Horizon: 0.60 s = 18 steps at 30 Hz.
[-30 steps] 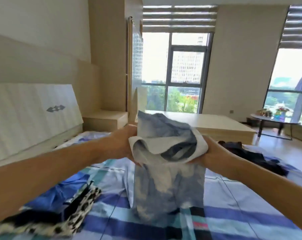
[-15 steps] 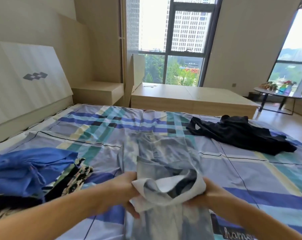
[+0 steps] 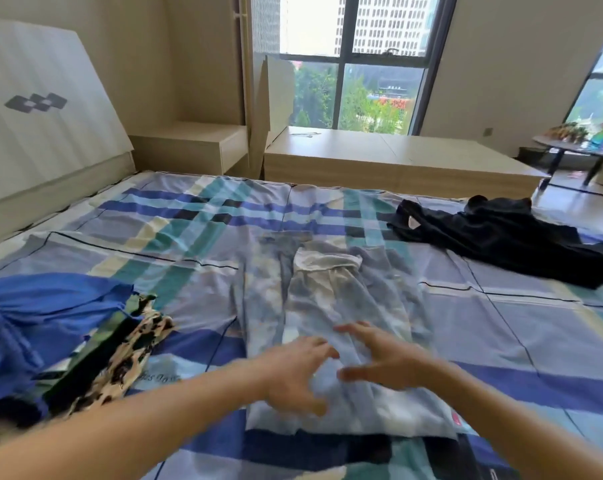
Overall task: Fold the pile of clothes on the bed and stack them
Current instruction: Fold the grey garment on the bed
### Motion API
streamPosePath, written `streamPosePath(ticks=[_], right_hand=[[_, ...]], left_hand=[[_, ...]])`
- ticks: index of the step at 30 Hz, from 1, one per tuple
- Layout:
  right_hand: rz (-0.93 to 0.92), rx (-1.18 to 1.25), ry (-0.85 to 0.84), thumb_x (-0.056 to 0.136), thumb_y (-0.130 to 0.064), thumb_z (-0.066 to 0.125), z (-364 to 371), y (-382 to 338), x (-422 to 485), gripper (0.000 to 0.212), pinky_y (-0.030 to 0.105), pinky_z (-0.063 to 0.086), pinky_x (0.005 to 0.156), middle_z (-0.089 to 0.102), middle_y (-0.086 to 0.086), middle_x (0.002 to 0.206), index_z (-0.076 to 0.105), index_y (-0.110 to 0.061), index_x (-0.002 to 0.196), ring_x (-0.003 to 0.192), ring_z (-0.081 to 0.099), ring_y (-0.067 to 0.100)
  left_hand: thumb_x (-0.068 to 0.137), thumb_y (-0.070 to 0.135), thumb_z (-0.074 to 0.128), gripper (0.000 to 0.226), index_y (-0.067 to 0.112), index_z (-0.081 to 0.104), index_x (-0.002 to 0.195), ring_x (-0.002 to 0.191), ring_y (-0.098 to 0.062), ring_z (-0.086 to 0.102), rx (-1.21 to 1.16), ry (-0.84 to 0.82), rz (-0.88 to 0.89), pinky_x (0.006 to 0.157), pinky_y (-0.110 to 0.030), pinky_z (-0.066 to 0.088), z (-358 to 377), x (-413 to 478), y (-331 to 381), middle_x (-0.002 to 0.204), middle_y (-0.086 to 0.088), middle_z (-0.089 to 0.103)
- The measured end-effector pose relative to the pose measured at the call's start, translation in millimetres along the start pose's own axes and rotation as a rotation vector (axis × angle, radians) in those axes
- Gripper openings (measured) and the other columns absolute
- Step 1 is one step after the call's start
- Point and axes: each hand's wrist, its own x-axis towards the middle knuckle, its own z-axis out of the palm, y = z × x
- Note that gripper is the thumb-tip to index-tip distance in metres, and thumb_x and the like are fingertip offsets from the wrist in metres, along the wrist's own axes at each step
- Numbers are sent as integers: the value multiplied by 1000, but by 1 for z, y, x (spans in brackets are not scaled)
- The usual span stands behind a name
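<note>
Garment (image 3: 331, 306), pale blue, flat on the bed (image 3: 189, 216); left hand (image 3: 293, 372) and right hand (image 3: 386, 362) over its near end, fingers spread, holding nothing. Looks soft, light, floppy: pinch the near corners.

Both bare forearms reach forward from the lower corners and converge. The left hand (image 3: 294, 374) and right hand (image 3: 388, 358) sit just beside each other over the near part of the pale blue garment (image 3: 327, 296). Their palms face down with fingers spread and loosely bent, gripping nothing. Blur hides whether they touch it.
</note>
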Motion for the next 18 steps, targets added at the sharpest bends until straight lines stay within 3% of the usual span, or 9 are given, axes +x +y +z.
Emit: streamPosePath(ticks=[2,3,5,7,9,11,14,18], right_hand=[[-50,-119,-242,82,-47,77,39,22,-24,104,33,11,123,2,-9,166,9,-36,159,152,7,10],[-50,-200,-284,82,-42,76,54,33,-33,109,38,1,124,-8,-9,166,0,-37,159,153,-6,11],[-39,-317,-206,82,-36,72,74,52,-44,110,42,-9,122,-16,-7,165,-9,-37,157,153,-15,13],[-25,-400,-80,80,-41,69,76,55,-49,107,44,-5,123,-7,-6,167,-4,-35,158,155,-5,13],[-57,-503,58,78,-39,68,73,52,-45,96,44,10,122,17,-3,163,14,-32,157,151,19,17],[-87,-554,143,77,-27,68,72,49,-37,78,39,29,113,39,-5,148,33,-31,147,137,41,19],[-85,-529,211,77,-13,62,74,51,-30,64,35,43,101,52,-7,136,46,-31,137,125,54,19],[-81,-419,298,76,-8,54,72,55,-30,53,35,49,84,64,-11,124,59,-33,123,113,62,20]], left_hand=[[77,45,73,90,22,27,151,140,-25,31,103,-97,3,113,-39,34,48,-13,-2,152,-4,31],[77,44,72,94,22,22,153,146,-23,24,159,-106,-29,117,-40,28,63,-15,-4,157,-3,24],[78,38,70,95,22,16,154,148,-24,20,290,-61,-66,118,-45,24,74,-8,-4,160,-4,18],[74,25,69,88,19,22,148,135,-30,35,450,9,-87,107,-46,35,74,3,0,147,-6,32],[74,20,70,85,17,25,145,126,-31,40,534,20,-140,98,-44,38,76,9,6,138,-8,37],[73,26,73,95,12,19,150,125,-33,39,579,-27,-175,97,-48,37,80,12,12,138,-11,34],[70,38,73,103,14,15,152,125,-34,41,558,-18,-219,95,-48,38,79,16,18,136,-11,37],[82,19,69,59,16,40,133,115,-31,54,547,103,-242,71,-38,34,78,25,20,126,-8,51]])
